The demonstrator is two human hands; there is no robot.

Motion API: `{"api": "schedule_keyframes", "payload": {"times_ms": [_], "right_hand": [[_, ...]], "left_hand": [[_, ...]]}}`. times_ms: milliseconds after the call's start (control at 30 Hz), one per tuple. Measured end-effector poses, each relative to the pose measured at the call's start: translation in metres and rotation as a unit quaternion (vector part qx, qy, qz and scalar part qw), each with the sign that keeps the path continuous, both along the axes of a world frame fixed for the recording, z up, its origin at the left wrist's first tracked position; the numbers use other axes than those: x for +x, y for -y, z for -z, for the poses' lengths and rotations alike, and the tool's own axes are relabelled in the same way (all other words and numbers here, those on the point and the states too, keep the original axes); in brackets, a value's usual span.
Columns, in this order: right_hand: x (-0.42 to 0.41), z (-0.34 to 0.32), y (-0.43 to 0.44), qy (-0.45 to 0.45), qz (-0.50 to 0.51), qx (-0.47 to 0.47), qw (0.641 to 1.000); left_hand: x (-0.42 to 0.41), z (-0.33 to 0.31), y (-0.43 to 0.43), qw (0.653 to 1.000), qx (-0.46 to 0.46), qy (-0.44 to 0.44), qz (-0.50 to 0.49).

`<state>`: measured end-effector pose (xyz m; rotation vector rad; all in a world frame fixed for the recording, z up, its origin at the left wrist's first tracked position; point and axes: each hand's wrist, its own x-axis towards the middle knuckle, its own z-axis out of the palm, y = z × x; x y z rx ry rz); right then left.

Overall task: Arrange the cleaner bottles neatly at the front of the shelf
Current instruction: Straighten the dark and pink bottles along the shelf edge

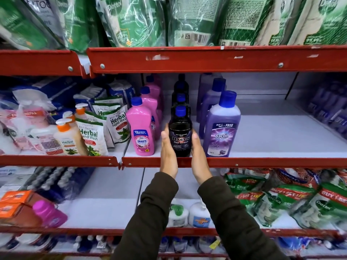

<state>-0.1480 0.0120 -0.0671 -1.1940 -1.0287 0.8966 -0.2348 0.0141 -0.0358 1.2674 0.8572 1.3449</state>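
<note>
A black Bactin floor cleaner bottle (pixel 180 135) with a blue cap stands upright at the front edge of the middle shelf (pixel 262 162). My left hand (pixel 167 152) presses flat against its left side and my right hand (pixel 197 154) against its right side. More black bottles (pixel 181 91) stand in a row behind it. To its left a pink Shakti bottle (pixel 141 130) heads a row of pink bottles. On its right a purple Bactin bottle (pixel 221 128) stands at the front, with more purple bottles (pixel 212 102) behind.
Herbal hand wash pouches and pump bottles (pixel 82 132) fill the shelf section to the left. Blurred purple packs (pixel 330 109) lie at the far right. Green Dettol pouches (pixel 187 21) hang over the shelf above. White jars (pixel 187 214) and Dettol packs sit on the shelf below.
</note>
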Motion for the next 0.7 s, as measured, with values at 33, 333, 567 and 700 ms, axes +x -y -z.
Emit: {"api": "schedule_keyframes", "payload": {"times_ms": [33,333,567,700], "right_hand": [[-0.001,-0.001,0.002,0.007,0.001,0.002,1.000],[-0.007,-0.013,0.024,0.024,0.030,0.005,0.999],[-0.039,0.004,0.050,0.051,0.182,0.115,0.975],[-0.066,0.008,0.047,0.059,0.141,0.144,0.978]], "left_hand": [[0.000,0.000,0.003,1.000,-0.002,0.002,0.003],[-0.003,-0.001,0.017,0.999,0.007,-0.033,-0.004],[-0.030,0.018,0.020,0.981,0.065,-0.009,-0.182],[-0.059,0.017,0.004,0.968,0.079,0.035,-0.235]]}}
